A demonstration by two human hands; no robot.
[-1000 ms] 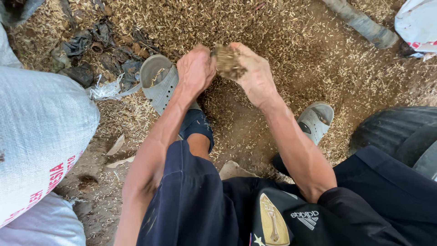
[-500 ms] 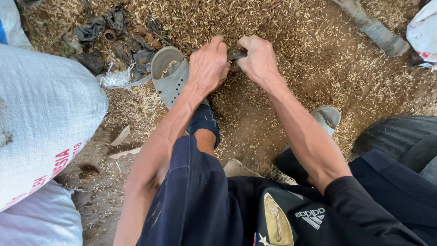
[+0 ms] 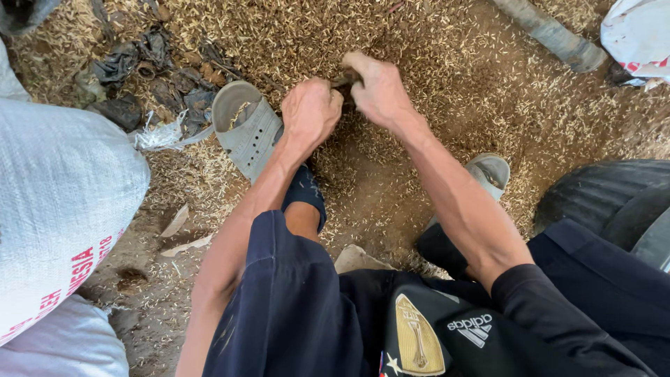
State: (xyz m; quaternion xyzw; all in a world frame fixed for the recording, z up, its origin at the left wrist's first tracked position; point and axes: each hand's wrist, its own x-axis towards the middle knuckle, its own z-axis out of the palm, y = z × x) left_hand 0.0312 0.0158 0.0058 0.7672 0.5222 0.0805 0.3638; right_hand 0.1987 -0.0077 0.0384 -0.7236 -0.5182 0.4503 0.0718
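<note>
At the far left a bulging white woven sack (image 3: 56, 209) leans into the space, with a second, paler sack (image 3: 63, 349) under it and a frayed scrap of the same weave (image 3: 164, 136) trailing onto the ground. Beyond that lie some dark, crumpled rags and bits of debris (image 3: 146, 77). The ground (image 3: 447, 91) all around is strewn with pale husks and chaff. Next comes a grey perforated slipper (image 3: 248, 129) on the person's left foot, toe pointing away, and right beside it the left hand (image 3: 309, 113), knuckles up and fingers curled down into the husks. Between the two hands sits a small dark clump (image 3: 343, 82), seemingly matted husk or fibre, though it is too hidden to tell exactly what. It lies just past the left hand's fingertips and under the thumb side of the right hand (image 3: 380, 91), so both hands touch it and neither is clearly nearer; what shows of it runs roughly crosswise, from one hand to the other. The right hand's fingers are bent and narrow, pinched around that clump; the left hand's fingers are closed too, but I cannot tell how much of the clump they hold. Farther right the other grey slipper (image 3: 488, 171) rests on the husks, then a dark ribbed tyre (image 3: 600, 195), with a grey pipe (image 3: 551, 35) and another white sack (image 3: 638, 38) at the top right.
</note>
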